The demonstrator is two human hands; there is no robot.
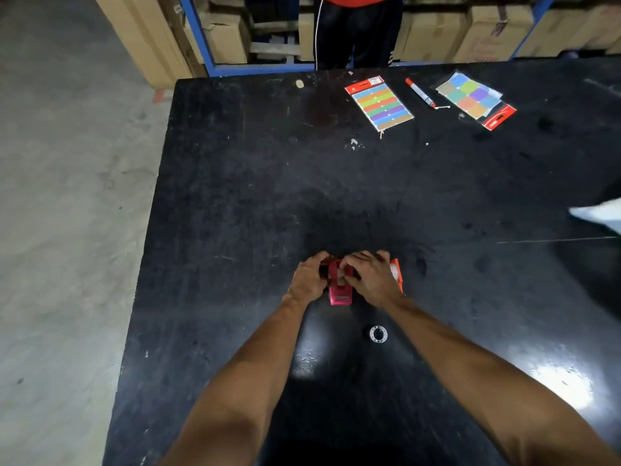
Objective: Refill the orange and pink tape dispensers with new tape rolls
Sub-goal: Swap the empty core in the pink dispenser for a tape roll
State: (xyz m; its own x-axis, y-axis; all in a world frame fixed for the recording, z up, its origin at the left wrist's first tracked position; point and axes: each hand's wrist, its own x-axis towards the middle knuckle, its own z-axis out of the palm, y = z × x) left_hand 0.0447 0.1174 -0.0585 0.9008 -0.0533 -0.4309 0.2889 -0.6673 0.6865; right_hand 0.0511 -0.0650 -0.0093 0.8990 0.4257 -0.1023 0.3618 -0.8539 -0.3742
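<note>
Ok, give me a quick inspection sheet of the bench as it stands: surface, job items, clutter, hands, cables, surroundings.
Surface: black table, scuffed, with glare patches near the front edge.
Job's things: pink tape dispenser between both hands; orange tape dispenser just behind the right hand; small clear ring, a tape roll or empty core, lying loose nearer the person.
Clutter: two packs of coloured labels and a red marker at the far edge.
Hands: left hand and right hand both on the pink dispenser; exact grip hidden.
Cables: white cord hanging by the standing person.
Surroundings: cardboard boxes on blue racking, concrete floor.
</note>
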